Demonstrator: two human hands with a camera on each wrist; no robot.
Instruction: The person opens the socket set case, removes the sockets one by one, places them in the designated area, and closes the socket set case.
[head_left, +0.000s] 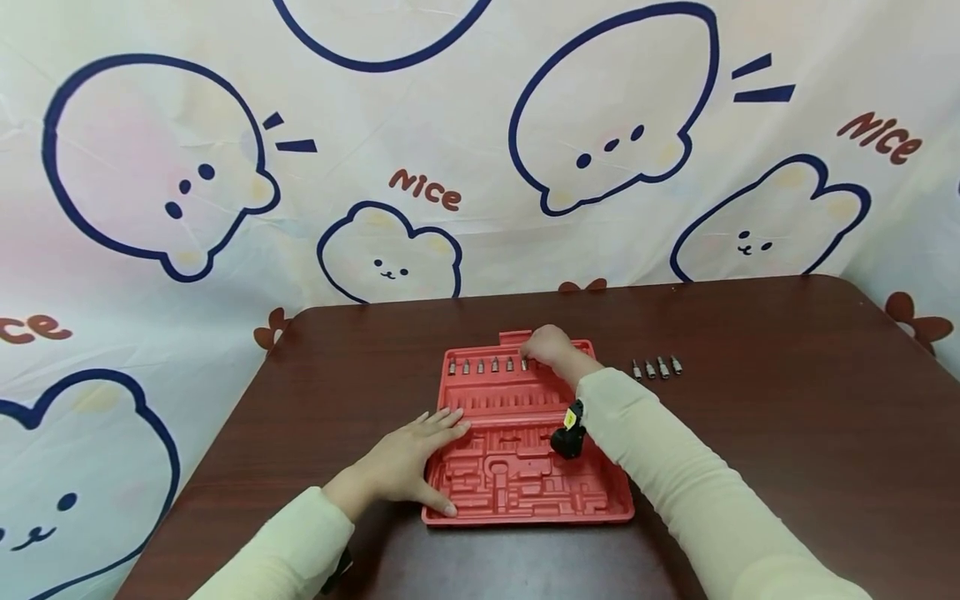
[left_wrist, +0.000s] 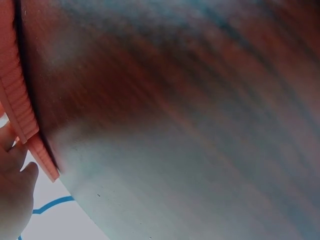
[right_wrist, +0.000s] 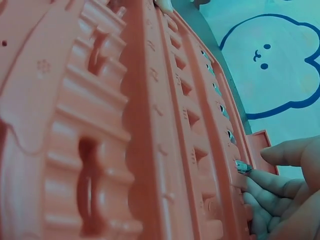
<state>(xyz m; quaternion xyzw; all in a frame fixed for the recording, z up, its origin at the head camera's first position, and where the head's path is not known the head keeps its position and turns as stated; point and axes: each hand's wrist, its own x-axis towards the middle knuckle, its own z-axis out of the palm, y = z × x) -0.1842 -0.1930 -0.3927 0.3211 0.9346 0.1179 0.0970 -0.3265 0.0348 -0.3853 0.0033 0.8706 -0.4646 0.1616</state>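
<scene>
Left hand (head_left: 405,460) spread on a red case (head_left: 517,420) at centre frame, right hand (head_left: 553,346) at its upper row.
From the desk's (head_left: 300,417) slanting left edge, open surface runs to the case's left rim, under the left fingers. Five bits (head_left: 480,367) line the upper slots; a right fingertip touches a sixth bit (right_wrist: 243,166), thumb apart. Right of the case lie four loose bits (head_left: 663,367), well apart from the desk's right edge.

The red moulded case (head_left: 525,418) lies open on the counter (head_left: 360,350), six small silvery bits (head_left: 481,367) in its far row; four similar loose bits (head_left: 663,368) lie in a row to its right.
</scene>
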